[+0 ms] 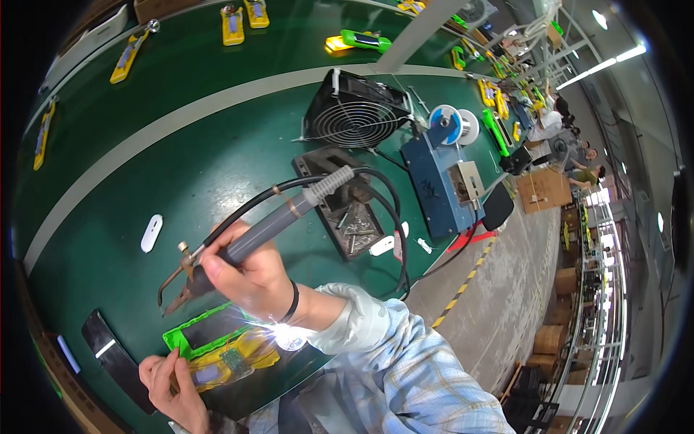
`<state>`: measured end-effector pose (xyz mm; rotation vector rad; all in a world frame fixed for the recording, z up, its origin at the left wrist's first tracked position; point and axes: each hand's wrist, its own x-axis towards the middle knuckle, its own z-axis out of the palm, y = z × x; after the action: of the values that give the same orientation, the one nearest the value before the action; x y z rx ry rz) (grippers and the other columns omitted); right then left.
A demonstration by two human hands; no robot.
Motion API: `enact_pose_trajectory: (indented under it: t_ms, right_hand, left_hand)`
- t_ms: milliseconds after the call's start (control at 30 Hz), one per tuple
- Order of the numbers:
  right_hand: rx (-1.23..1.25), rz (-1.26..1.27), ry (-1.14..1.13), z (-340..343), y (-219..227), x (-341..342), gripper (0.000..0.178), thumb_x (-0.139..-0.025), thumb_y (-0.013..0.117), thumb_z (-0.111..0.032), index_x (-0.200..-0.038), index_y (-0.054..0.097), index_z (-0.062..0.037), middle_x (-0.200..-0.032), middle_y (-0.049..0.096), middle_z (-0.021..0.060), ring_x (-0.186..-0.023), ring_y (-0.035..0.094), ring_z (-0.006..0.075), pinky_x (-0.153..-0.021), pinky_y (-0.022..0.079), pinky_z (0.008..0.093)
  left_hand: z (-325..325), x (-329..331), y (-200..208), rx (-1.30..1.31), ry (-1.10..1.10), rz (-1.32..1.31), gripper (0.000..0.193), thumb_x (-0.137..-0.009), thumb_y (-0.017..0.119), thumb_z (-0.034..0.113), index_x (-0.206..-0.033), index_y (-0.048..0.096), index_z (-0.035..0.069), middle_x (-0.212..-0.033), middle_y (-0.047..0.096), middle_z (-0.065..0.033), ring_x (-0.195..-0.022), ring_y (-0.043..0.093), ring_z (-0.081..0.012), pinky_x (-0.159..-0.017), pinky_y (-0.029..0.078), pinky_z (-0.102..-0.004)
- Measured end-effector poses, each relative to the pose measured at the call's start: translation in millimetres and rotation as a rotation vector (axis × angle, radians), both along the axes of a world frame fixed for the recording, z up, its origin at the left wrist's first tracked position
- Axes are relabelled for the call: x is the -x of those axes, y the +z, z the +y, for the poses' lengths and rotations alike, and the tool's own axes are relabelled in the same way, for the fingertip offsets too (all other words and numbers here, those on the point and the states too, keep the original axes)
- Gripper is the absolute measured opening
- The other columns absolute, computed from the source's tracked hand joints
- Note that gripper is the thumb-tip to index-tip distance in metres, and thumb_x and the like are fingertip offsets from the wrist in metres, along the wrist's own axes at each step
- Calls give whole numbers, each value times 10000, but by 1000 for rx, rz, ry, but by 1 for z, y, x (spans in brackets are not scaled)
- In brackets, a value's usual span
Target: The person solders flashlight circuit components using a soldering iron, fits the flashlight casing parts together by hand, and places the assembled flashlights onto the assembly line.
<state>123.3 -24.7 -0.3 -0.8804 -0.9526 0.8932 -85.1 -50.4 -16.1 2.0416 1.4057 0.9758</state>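
Note:
My right hand (249, 271) is closed round the grey handle of a soldering iron (271, 231), which has a thin metal feed tube beside its tip. The tip points down, just above a bright green plastic housing (173, 338) and apart from it. With fingertips pinched, my left hand (173, 390) grips the housing's near-left corner; any small part between the fingers is hidden. Against the housing lies a yellow casing (249, 349) with a small green circuit board (232, 357) and thin wires. A white light (289, 336) glares at its right end, below my right wrist.
A soldering stand (347, 231), black fan (354, 119) and blue solder feeder (437, 184) with reels stand beyond my right hand. Black cables loop near it. A dark panel (116, 354) and white oval piece (152, 233) lie left. Yellow units (233, 27) sit on the far belt.

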Motion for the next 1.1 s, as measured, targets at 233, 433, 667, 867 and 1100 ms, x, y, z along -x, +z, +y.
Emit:
enact_pose_trajectory:
  t_ms: [233, 433, 667, 867, 1100]
  right_hand:
    - [18, -35, 29, 0, -9, -7, 97, -818, 488, -79, -797, 467, 13, -803, 451, 71, -690, 473, 122, -595, 397, 243]
    - [-22, -8, 43, 1, -10, -2, 144, -821, 487, -120, -790, 455, 17, -774, 430, 72, -655, 446, 130, -587, 384, 263]
    - [14, -40, 104, -2, -15, -7, 90, -816, 477, -100, -835, 470, -12, -834, 451, 53, -738, 445, 109, -646, 375, 257]
    - [-2, -25, 136, -1, -10, -8, 103, -829, 458, -104, -815, 455, -1, -841, 430, 71, -743, 436, 126, -638, 374, 263]
    - [-141, -63, 10, 5, -14, -7, 162, -836, 459, -107, -733, 397, 3, -724, 415, 54, -629, 446, 123, -567, 381, 262]
  left_hand:
    - [-3, 0, -15, 443, 235, -356, 118, -718, 563, -15, -834, 575, 0, -792, 512, -80, -757, 494, -180, -710, 407, -287]
    - [-2, -11, 5, 45, 80, -124, 77, -732, 610, 0, -792, 584, -40, -816, 527, -107, -717, 499, -207, -632, 420, -291]
    - [-3, -12, 7, 46, 17, -118, 158, -762, 602, 104, -794, 584, -50, -795, 548, -143, -767, 500, -268, -724, 412, -369]
    - [-1, 25, -42, 315, 17, -542, 58, -762, 578, 25, -743, 554, -23, -799, 562, -126, -757, 524, -226, -695, 438, -328]
    - [1, -11, -2, -138, -85, -74, 57, -746, 586, 24, -755, 542, -11, -778, 566, -124, -685, 543, -235, -636, 453, -311]
